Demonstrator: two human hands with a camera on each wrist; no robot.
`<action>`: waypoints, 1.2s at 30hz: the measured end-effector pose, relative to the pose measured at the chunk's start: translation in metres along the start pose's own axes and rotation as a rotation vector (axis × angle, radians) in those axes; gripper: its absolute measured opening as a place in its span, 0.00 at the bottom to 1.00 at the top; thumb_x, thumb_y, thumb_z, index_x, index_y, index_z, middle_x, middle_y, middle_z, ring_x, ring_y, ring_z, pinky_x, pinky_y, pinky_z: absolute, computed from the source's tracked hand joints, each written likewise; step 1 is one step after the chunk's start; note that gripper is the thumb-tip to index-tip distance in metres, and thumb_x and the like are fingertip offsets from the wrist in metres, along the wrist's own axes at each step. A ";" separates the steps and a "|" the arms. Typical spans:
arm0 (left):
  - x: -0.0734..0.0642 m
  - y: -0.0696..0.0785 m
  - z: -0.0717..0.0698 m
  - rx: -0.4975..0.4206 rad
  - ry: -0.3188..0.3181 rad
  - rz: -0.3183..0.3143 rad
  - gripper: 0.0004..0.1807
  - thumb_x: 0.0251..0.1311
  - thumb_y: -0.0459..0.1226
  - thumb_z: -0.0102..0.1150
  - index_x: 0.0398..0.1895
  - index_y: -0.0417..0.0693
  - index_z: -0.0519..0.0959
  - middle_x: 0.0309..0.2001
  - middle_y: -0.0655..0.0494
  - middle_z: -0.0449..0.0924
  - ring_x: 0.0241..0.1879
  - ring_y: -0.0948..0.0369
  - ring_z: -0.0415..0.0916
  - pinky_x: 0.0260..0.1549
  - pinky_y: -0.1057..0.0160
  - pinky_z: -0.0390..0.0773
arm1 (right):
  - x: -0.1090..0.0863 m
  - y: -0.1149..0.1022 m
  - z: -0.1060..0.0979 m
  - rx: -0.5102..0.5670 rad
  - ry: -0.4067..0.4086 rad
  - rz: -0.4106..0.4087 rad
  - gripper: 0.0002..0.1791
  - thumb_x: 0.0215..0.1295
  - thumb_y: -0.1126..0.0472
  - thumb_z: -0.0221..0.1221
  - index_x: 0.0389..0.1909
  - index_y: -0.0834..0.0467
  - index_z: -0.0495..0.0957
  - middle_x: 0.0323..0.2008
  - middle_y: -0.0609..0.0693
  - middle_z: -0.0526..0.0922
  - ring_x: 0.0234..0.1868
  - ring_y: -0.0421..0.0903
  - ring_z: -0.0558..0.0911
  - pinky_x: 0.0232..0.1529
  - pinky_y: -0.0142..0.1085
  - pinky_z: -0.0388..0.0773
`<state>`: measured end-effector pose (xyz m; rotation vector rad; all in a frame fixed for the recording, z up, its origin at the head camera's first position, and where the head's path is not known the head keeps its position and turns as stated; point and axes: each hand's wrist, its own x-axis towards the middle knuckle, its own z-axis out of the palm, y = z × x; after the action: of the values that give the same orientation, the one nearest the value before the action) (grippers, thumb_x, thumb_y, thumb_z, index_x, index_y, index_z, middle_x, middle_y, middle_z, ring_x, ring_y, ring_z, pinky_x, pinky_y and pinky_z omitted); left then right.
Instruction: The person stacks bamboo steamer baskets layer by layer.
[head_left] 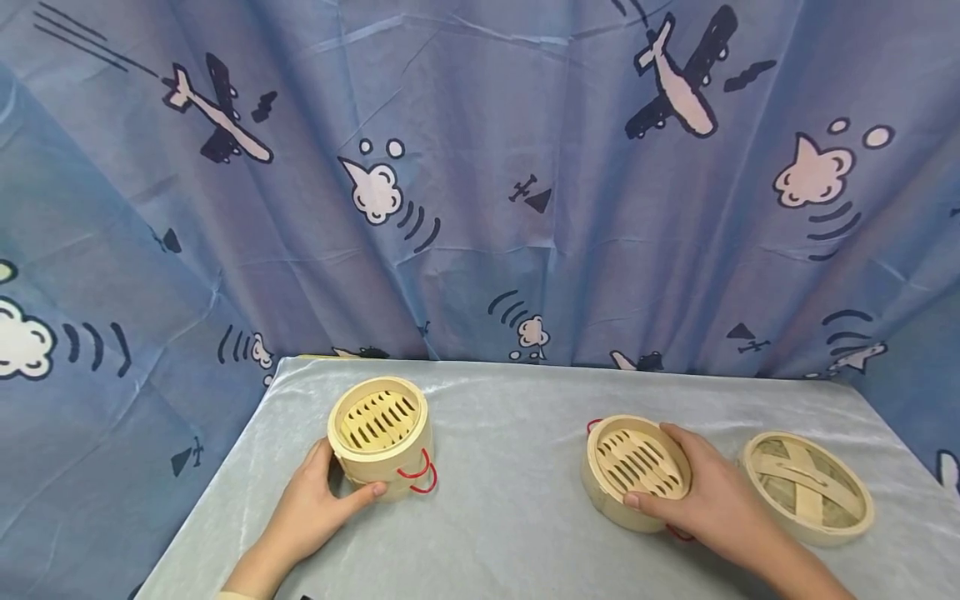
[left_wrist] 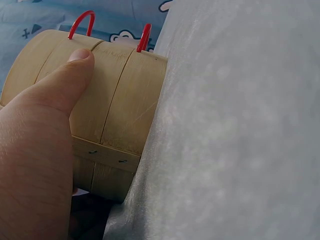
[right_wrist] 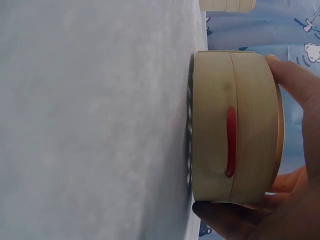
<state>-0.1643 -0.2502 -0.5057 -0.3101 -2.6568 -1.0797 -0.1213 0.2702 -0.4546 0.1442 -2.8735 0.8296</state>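
Note:
On the left side of the table stands a stack of bamboo steamer baskets [head_left: 412, 454], slatted inside, with red loop handles. My left hand [head_left: 311, 504] grips it from the left, thumb across the front wall; the left wrist view shows that thumb [left_wrist: 67, 80] pressed flat on the bamboo. Farther right, a single bamboo steamer basket [head_left: 611, 504] with slats and red handles sits right at the cloth. My right hand [head_left: 708, 500] holds it by its right side, thumb at the near rim and fingers at the far rim. One red handle [right_wrist: 231, 142] faces the right wrist camera.
A round woven bamboo lid [head_left: 810, 496] with a crossed strap lies just right of my right hand. Grey shiny cloth [head_left: 502, 483] covers the table between the baskets. Behind the table's back edge hangs a blue curtain [head_left: 465, 192] printed with planes and clouds.

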 end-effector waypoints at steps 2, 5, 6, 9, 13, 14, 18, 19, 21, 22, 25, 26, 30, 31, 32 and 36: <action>0.001 0.001 0.000 0.001 0.000 0.003 0.55 0.54 0.57 0.85 0.78 0.40 0.69 0.67 0.45 0.79 0.68 0.45 0.77 0.66 0.38 0.74 | 0.000 -0.004 -0.001 -0.001 0.005 0.002 0.65 0.52 0.29 0.80 0.78 0.67 0.66 0.69 0.69 0.77 0.64 0.67 0.80 0.58 0.65 0.77; 0.002 0.002 0.000 0.003 0.002 0.005 0.55 0.54 0.57 0.85 0.78 0.40 0.69 0.66 0.45 0.80 0.68 0.45 0.77 0.66 0.38 0.75 | 0.002 -0.009 -0.004 -0.005 0.006 0.003 0.66 0.52 0.26 0.78 0.78 0.66 0.66 0.69 0.67 0.77 0.64 0.66 0.80 0.58 0.64 0.78; 0.002 0.001 0.000 0.003 0.001 0.004 0.55 0.54 0.57 0.85 0.78 0.40 0.69 0.66 0.45 0.80 0.68 0.45 0.78 0.66 0.38 0.75 | 0.002 -0.012 -0.005 -0.004 0.006 0.002 0.66 0.52 0.26 0.78 0.78 0.66 0.66 0.69 0.66 0.78 0.64 0.65 0.80 0.58 0.64 0.78; 0.001 0.000 0.000 0.001 -0.007 -0.008 0.55 0.55 0.58 0.84 0.78 0.39 0.68 0.66 0.44 0.79 0.68 0.45 0.77 0.66 0.38 0.75 | 0.006 -0.017 -0.005 0.000 0.009 -0.002 0.65 0.51 0.25 0.78 0.78 0.64 0.67 0.67 0.62 0.80 0.59 0.59 0.82 0.55 0.57 0.80; -0.002 -0.001 -0.002 -0.001 -0.020 -0.041 0.57 0.55 0.59 0.83 0.80 0.40 0.66 0.68 0.42 0.77 0.70 0.43 0.75 0.67 0.36 0.74 | 0.012 -0.025 -0.002 0.024 0.007 -0.020 0.65 0.51 0.25 0.78 0.78 0.63 0.67 0.67 0.60 0.80 0.56 0.55 0.83 0.53 0.53 0.81; -0.002 -0.001 -0.003 -0.001 -0.021 -0.047 0.57 0.55 0.60 0.83 0.80 0.40 0.66 0.68 0.42 0.77 0.70 0.43 0.75 0.67 0.36 0.73 | 0.013 -0.027 -0.001 0.037 0.005 -0.025 0.65 0.51 0.26 0.79 0.79 0.64 0.67 0.67 0.61 0.80 0.56 0.55 0.83 0.53 0.53 0.81; -0.003 -0.001 -0.003 0.001 -0.020 -0.043 0.57 0.56 0.59 0.83 0.80 0.40 0.66 0.68 0.43 0.77 0.69 0.43 0.75 0.67 0.36 0.74 | 0.016 -0.033 0.001 0.063 0.010 -0.043 0.65 0.50 0.28 0.80 0.78 0.64 0.67 0.67 0.61 0.80 0.56 0.55 0.83 0.54 0.53 0.81; -0.003 -0.001 -0.003 0.003 -0.018 -0.038 0.57 0.56 0.59 0.83 0.80 0.40 0.66 0.67 0.43 0.77 0.69 0.43 0.75 0.67 0.36 0.74 | 0.016 -0.033 0.002 0.068 0.012 -0.044 0.64 0.50 0.28 0.81 0.78 0.63 0.68 0.66 0.60 0.81 0.55 0.54 0.83 0.53 0.52 0.81; -0.003 -0.002 -0.002 0.006 -0.013 -0.030 0.57 0.56 0.59 0.83 0.80 0.40 0.66 0.67 0.43 0.78 0.69 0.43 0.76 0.67 0.37 0.74 | 0.016 -0.034 0.003 0.075 0.017 -0.048 0.63 0.50 0.28 0.81 0.77 0.62 0.69 0.65 0.58 0.82 0.53 0.52 0.83 0.52 0.50 0.82; -0.003 -0.002 -0.001 0.008 -0.011 -0.027 0.57 0.55 0.59 0.83 0.80 0.39 0.66 0.67 0.43 0.78 0.69 0.43 0.76 0.67 0.37 0.73 | 0.016 -0.035 0.003 0.075 0.020 -0.049 0.63 0.50 0.28 0.81 0.77 0.62 0.69 0.64 0.57 0.82 0.54 0.52 0.83 0.52 0.50 0.82; -0.003 -0.002 0.000 0.012 -0.006 -0.021 0.57 0.55 0.59 0.84 0.80 0.40 0.66 0.67 0.43 0.78 0.69 0.43 0.76 0.67 0.38 0.73 | 0.016 -0.035 0.004 0.074 0.021 -0.053 0.63 0.50 0.28 0.81 0.77 0.62 0.70 0.64 0.58 0.83 0.55 0.52 0.83 0.54 0.53 0.81; -0.003 -0.003 0.000 0.014 -0.006 -0.019 0.57 0.54 0.59 0.84 0.80 0.40 0.66 0.67 0.44 0.78 0.69 0.44 0.76 0.67 0.38 0.73 | 0.016 -0.035 0.005 0.070 0.022 -0.053 0.63 0.50 0.28 0.80 0.76 0.63 0.70 0.64 0.58 0.83 0.56 0.53 0.83 0.54 0.54 0.80; -0.003 -0.002 0.000 0.020 -0.008 -0.014 0.57 0.55 0.59 0.83 0.80 0.41 0.66 0.67 0.45 0.78 0.69 0.45 0.76 0.66 0.38 0.73 | 0.016 -0.037 0.006 0.065 0.031 -0.056 0.63 0.49 0.27 0.80 0.76 0.63 0.71 0.64 0.59 0.83 0.57 0.55 0.83 0.56 0.57 0.80; -0.003 -0.002 0.000 0.020 -0.008 -0.012 0.57 0.55 0.59 0.83 0.80 0.41 0.66 0.67 0.45 0.78 0.69 0.45 0.76 0.66 0.38 0.73 | 0.016 -0.038 0.007 0.067 0.034 -0.057 0.62 0.49 0.27 0.80 0.75 0.63 0.71 0.64 0.58 0.83 0.57 0.54 0.83 0.55 0.57 0.80; -0.003 -0.001 0.000 0.019 -0.010 -0.011 0.57 0.55 0.59 0.83 0.80 0.40 0.66 0.67 0.45 0.78 0.69 0.45 0.76 0.66 0.38 0.73 | 0.016 -0.039 0.007 0.070 0.038 -0.059 0.61 0.49 0.27 0.80 0.75 0.62 0.72 0.63 0.58 0.84 0.56 0.54 0.83 0.55 0.56 0.80; -0.003 0.000 0.001 0.021 -0.013 -0.006 0.57 0.55 0.59 0.83 0.80 0.40 0.66 0.67 0.45 0.78 0.69 0.46 0.76 0.66 0.38 0.74 | 0.016 -0.042 0.008 0.083 0.038 -0.065 0.59 0.50 0.27 0.80 0.73 0.61 0.73 0.61 0.55 0.85 0.54 0.51 0.83 0.53 0.54 0.81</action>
<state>-0.1617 -0.2499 -0.5075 -0.3061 -2.6803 -1.0546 -0.1322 0.2296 -0.4365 0.2276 -2.7842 0.9295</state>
